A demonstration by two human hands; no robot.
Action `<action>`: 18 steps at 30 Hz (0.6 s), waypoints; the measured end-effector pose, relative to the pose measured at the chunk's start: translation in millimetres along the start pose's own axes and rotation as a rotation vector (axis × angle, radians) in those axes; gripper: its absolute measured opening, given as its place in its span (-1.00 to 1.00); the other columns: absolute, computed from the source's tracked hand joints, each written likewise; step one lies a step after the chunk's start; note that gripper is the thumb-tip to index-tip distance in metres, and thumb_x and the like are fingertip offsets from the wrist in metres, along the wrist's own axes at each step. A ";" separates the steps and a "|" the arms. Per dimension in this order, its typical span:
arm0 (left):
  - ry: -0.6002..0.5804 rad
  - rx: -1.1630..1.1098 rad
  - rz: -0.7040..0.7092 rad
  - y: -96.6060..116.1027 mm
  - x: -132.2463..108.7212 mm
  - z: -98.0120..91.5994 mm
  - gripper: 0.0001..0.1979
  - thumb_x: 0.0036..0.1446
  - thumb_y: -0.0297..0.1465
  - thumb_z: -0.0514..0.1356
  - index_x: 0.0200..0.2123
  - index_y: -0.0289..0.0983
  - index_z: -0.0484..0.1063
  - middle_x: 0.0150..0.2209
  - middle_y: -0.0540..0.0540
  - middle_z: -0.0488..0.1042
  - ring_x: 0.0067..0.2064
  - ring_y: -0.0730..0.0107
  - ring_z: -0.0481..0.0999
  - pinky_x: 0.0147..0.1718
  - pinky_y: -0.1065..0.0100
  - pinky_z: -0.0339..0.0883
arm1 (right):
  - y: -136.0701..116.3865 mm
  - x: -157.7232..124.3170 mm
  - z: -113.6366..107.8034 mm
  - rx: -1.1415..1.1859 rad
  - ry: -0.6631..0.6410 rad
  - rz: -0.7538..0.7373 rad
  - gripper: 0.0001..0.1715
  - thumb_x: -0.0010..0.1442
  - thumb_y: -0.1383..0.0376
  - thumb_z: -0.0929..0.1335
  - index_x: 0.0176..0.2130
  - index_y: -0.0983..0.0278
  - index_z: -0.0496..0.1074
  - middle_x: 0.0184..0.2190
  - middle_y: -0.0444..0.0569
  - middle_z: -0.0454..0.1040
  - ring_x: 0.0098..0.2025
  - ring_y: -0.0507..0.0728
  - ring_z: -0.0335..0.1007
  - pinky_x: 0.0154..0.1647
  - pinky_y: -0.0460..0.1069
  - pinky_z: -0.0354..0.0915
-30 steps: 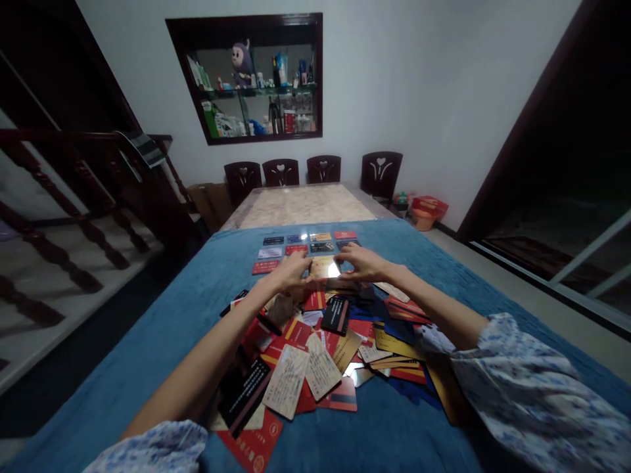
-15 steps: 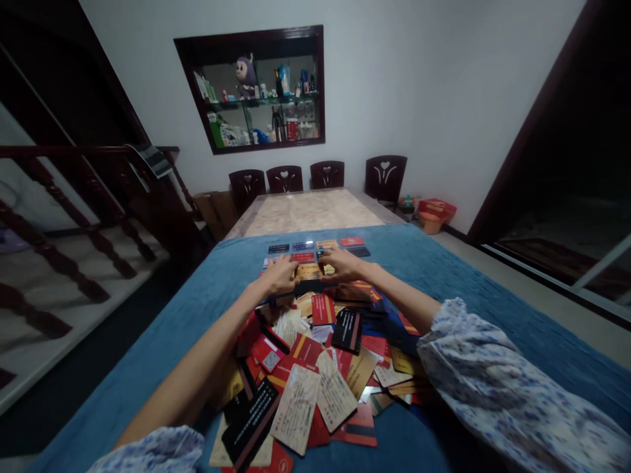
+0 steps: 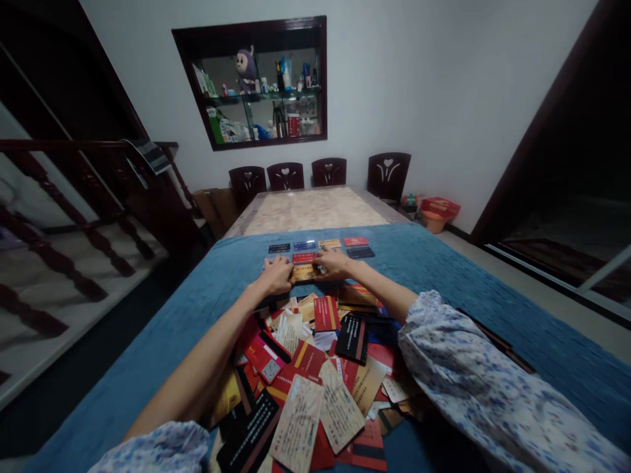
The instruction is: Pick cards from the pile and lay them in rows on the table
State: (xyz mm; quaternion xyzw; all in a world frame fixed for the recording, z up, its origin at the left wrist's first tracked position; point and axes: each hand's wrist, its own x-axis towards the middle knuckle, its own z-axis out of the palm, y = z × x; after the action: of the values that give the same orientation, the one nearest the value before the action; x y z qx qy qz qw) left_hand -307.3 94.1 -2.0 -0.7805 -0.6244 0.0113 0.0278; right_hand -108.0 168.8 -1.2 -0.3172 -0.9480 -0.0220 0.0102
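Note:
Both my hands reach forward over a blue cloth (image 3: 162,341). Between them lies a gold card (image 3: 302,272), pinched at its left end by my left hand (image 3: 277,274) and at its right end by my right hand (image 3: 333,263). The card sits low, at or just above the cloth, right behind rows of cards (image 3: 320,247) laid out neatly. A loose pile of cards (image 3: 315,368), red, black, gold and beige, spreads under my forearms.
Beyond the cloth a marble tabletop (image 3: 308,209) runs to several dark chairs (image 3: 305,175) at the wall. A wall niche (image 3: 259,82) holds bottles and a plush toy. A wooden stair railing (image 3: 73,197) stands left; a red basket (image 3: 438,211) sits on the floor right.
Both hands have carried the gold card away from the pile toward the neat rows. The head has tilted, so the pile has slid lower in view.

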 end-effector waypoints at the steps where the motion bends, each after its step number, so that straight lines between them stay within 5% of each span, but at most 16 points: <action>1: -0.004 0.004 0.000 0.4 0.7 0.4 -0.74 0.06 -0.42 0.16 -0.15 -0.27 0.48 0.03 -0.30 0.42 0.13 -0.12 0.29 0.06 -0.17 0.18 | 0.0 0.5 0.8 -0.002 -0.003 0.004 -0.60 0.17 0.04 0.42 -0.07 0.19 0.54 0.04 0.14 0.45 0.16 0.39 0.23 -0.01 0.17 0.30; 18: -0.083 0.089 -0.020 -2.7 12.8 11.4 -0.73 0.05 -0.46 0.11 -0.18 -0.30 0.51 -0.01 -0.33 0.45 0.11 -0.12 0.33 0.05 -0.11 0.21 | -9.6 8.2 -3.3 -0.074 -0.120 0.040 -0.49 0.18 0.03 0.39 0.03 0.22 0.54 0.09 0.19 0.43 0.17 0.44 0.23 0.08 0.26 0.29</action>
State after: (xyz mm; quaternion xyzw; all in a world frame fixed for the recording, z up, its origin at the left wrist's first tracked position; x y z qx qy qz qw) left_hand -307.7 107.5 -13.0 -0.7710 -0.6318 0.0712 0.0367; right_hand -120.4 165.9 2.1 -0.3372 -0.9389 -0.0375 -0.0581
